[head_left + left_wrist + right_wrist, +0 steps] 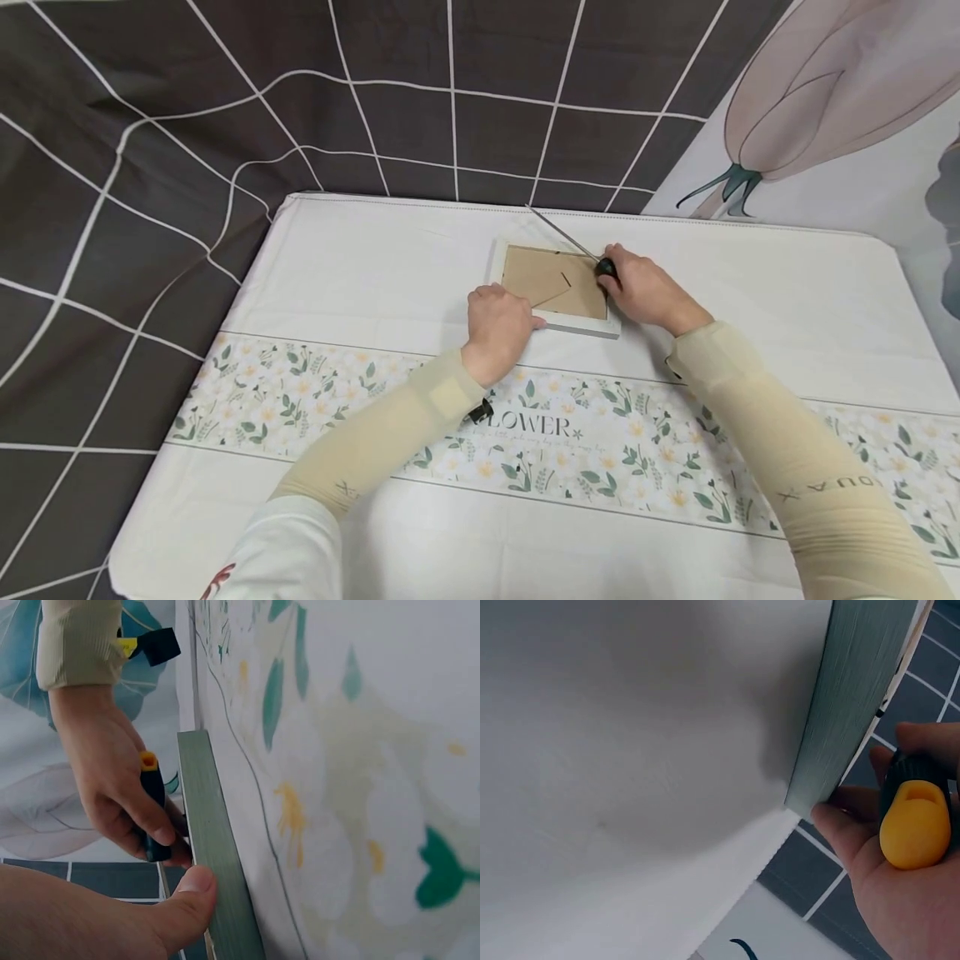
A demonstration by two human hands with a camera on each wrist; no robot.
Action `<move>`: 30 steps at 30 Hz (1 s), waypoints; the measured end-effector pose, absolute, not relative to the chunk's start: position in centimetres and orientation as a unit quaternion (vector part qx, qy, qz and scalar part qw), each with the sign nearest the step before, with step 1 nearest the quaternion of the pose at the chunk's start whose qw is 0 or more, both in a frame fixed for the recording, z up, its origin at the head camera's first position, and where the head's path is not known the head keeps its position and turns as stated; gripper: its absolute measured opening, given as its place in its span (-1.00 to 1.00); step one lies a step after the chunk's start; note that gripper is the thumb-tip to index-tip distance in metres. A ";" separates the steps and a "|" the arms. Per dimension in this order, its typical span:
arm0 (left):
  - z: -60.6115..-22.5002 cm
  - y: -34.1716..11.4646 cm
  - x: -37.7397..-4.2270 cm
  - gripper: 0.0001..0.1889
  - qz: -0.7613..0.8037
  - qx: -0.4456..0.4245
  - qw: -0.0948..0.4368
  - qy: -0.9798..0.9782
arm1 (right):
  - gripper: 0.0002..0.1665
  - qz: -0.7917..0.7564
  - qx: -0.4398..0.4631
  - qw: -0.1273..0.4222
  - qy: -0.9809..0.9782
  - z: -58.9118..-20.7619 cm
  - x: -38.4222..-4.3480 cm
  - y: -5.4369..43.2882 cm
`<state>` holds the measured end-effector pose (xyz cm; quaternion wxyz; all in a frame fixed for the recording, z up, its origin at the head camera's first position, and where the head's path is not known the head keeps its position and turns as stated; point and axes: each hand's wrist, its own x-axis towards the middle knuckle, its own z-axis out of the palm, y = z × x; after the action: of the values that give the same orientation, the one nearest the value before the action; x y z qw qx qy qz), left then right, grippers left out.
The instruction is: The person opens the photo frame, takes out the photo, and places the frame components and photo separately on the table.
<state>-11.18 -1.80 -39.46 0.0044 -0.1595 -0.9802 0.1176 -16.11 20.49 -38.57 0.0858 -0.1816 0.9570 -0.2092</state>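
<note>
A picture frame [576,323] lies face down on the table, its brown backing board [528,265] facing up. My left hand [501,325] grips the frame's near left corner, with the thumb along the outer side; the left wrist view shows that thumb on the frame's edge [214,825]. In my right hand [647,287] is a screwdriver [606,267], held by its dark handle with a yellow end [915,829]. Its long shaft points to the far left, above the backing. Fingers of the right hand are at the frame's right end, touching its corner in the right wrist view.
A white tablecloth [375,267] with a printed floral band [300,392] covers the table. Behind and to the left hangs a dark cloth with white grid lines [405,125]. At the far right is a white cloth with a large printed flower [810,92].
</note>
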 end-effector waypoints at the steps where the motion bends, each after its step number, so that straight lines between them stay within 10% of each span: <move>1: -39.5 -1.7 -11.1 -0.29 0.121 -0.159 0.014 -0.980 | -0.76 -0.212 -0.181 0.086 0.956 -38.6 -16.2 20.6; 22: -39.6 -2.9 -11.5 -0.31 0.083 -0.161 0.056 -0.982 | -0.45 -0.239 -0.175 0.111 0.949 -38.1 -16.4 21.2; 30: -39.3 -5.5 -14.3 0.14 -0.043 -0.235 -0.008 -0.971 | -0.51 -0.263 -0.119 0.052 0.956 -37.3 -11.4 20.8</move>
<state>-14.31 -5.47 -39.26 -0.0078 -0.2348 -0.9710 -0.0431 -11.45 20.77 -37.35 0.0525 -0.1192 0.9559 -0.2631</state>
